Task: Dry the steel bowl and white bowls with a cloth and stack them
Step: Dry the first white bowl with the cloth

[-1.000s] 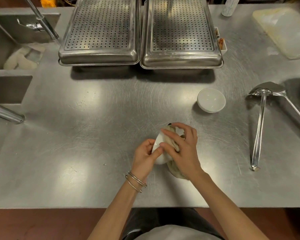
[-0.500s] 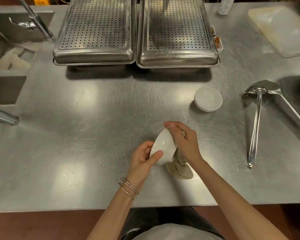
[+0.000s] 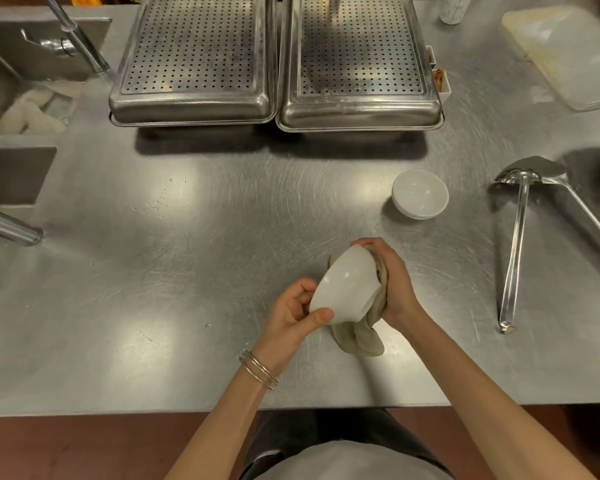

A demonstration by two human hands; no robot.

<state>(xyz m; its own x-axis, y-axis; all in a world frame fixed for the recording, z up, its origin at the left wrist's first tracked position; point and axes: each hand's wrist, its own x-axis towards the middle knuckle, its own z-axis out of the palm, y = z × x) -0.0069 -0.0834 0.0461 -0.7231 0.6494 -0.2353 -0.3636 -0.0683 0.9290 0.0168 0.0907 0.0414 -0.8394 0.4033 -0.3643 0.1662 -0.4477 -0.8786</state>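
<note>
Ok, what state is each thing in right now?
Held white bowl: tipped on its side, gripped at the rim by the left hand.
Cloth: pressed against that bowl's base by the right hand, loose end hanging.
Second white bowl: upright on the counter, untouched.
Ladle: lying flat on the counter, right side.

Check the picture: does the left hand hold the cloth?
No, the right hand holds the cloth against the bowl, while the left hand grips only the bowl's rim.
</note>
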